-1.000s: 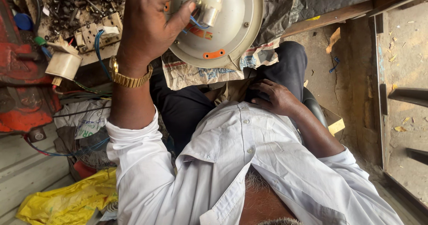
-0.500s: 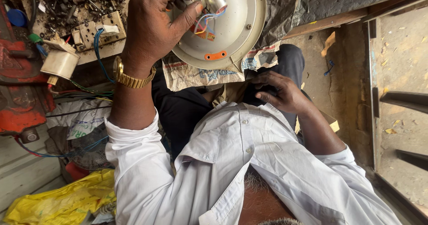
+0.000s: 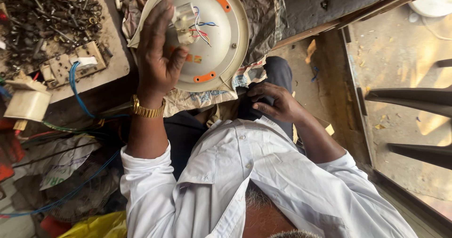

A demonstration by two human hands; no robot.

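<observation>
My left hand (image 3: 157, 61), with a gold watch at the wrist, grips a round cream-white disc (image 3: 221, 40) that has orange tabs. Its fingers lie over the disc's left half and the thumb presses near the centre. A small white component (image 3: 182, 17) with red, blue and white wires (image 3: 203, 28) sits at the disc's centre, just beside my fingertips. My right hand (image 3: 275, 103) rests on my dark trousers (image 3: 278, 70) at the lap, fingers slightly apart, and I see nothing in it.
A heap of screws and metal bits (image 3: 42, 19) covers the bench at upper left, with a blue cable (image 3: 75, 89) and a cream box (image 3: 28, 103) below it. Printed paper (image 3: 207, 99) lies under the disc. A yellow bag (image 3: 99, 226) is at lower left.
My left hand has shifted from wrapping the central component to lying beside it, so the wires now show. The disc sits lower in view. My right hand stays on the lap.
</observation>
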